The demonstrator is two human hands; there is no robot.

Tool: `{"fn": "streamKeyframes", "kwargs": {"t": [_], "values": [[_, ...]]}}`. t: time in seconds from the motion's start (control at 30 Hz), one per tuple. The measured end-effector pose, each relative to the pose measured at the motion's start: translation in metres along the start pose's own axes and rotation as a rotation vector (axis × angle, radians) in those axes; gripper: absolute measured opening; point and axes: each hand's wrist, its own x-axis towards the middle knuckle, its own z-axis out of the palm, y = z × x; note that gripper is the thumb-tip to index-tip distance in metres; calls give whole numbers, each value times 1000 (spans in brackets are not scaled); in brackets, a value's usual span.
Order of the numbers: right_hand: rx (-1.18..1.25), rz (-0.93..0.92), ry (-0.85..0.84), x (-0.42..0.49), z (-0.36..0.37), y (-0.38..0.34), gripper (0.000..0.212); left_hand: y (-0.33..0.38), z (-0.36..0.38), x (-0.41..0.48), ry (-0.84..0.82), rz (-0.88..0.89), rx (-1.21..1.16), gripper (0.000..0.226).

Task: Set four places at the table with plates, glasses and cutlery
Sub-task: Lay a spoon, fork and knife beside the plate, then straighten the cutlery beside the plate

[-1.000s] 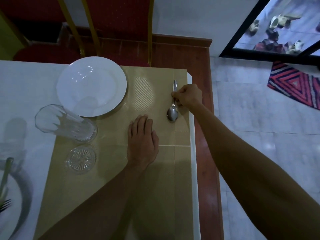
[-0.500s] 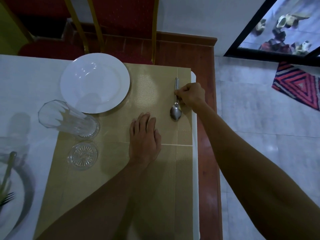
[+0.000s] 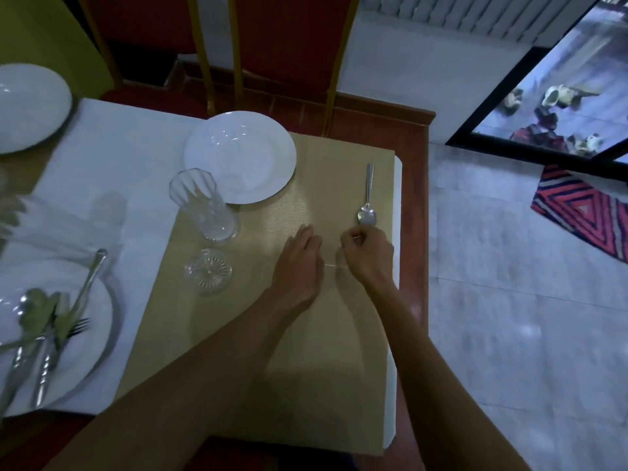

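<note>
A spoon (image 3: 367,198) lies alone on the tan placemat (image 3: 278,321) near the table's right edge, bowl toward me. My right hand (image 3: 368,254) hovers just below the spoon's bowl, fingers curled, holding nothing that I can see. My left hand (image 3: 299,263) rests flat on the mat beside it. A white plate (image 3: 240,156) sits at the mat's far left corner, with a tall clear glass (image 3: 204,205) in front of it and a small cut-glass dish (image 3: 208,271) nearer me.
At the lower left a plate (image 3: 85,355) carries a fork, spoons and knives. Another white plate (image 3: 29,107) lies at the far left. A red chair (image 3: 278,45) stands behind the table. The tiled floor and a striped rug (image 3: 584,205) are to the right.
My right hand let go of the spoon's handle and drew back toward me, below the bowl. The left hand stayed on the mat. My view widened and shifted left.
</note>
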Motion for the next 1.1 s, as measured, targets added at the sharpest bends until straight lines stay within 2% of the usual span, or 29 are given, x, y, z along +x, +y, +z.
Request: {"fn": "streamKeyframes", "kwargs": {"t": [0.2,0.27,0.5,0.7,0.83,1.0,1.1], "values": [[102,-4,-75,-78,37,-23,9,-25,-66,-74,-65,-218,-361,36],[107,-13,-106,-98,53,-32,9,-38,-85,-95,-60,-254,-416,40],[55,-115,-295,-159,114,-70,9,-91,-144,-163,18,-366,-526,30],[-84,-221,-470,-195,187,-112,9,-171,-188,-202,132,-424,-386,24],[-153,-313,-578,-211,231,-138,13,-227,-213,-224,178,-546,-343,19],[-279,-345,-628,-216,284,-167,24,-272,-230,-245,185,-662,-285,18],[-380,-308,-578,-214,304,-175,24,-286,-238,-252,175,-690,-145,21]]}}
